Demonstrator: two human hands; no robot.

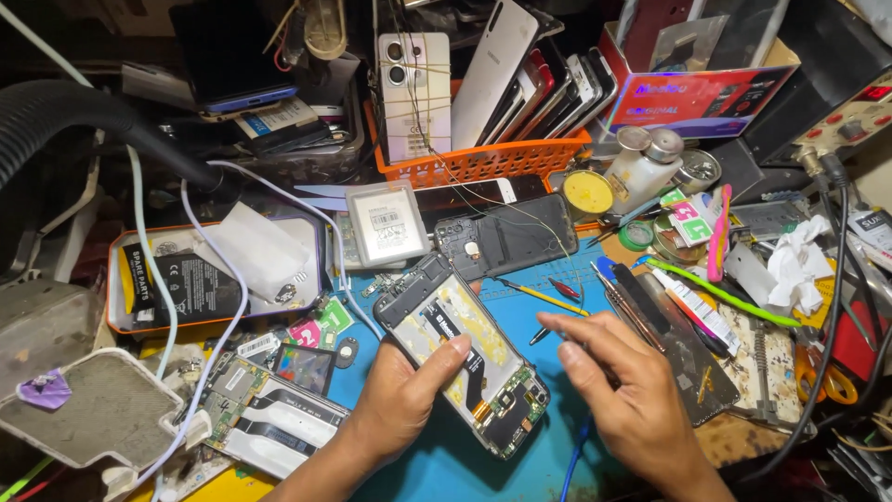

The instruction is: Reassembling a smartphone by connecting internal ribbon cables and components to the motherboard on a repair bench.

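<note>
My left hand (401, 395) grips an opened phone (465, 349) with its back off, thumb lying across the exposed boards and flex cable. The phone rests tilted on the blue work mat (446, 465). My right hand (618, 395) hovers just right of the phone, fingers loosely curled over thin tools; whether it holds one I cannot tell. A black back cover (506, 234) lies just beyond the phone, and a white battery pack (387, 223) sits left of it.
An orange basket (483, 160) of phones stands at the back. A tin tray (200, 279) with a battery lies left, a second stripped phone (269, 420) at front left. Tweezers, screwdrivers and a green tool (725, 293) clutter the right; cables cross the bench.
</note>
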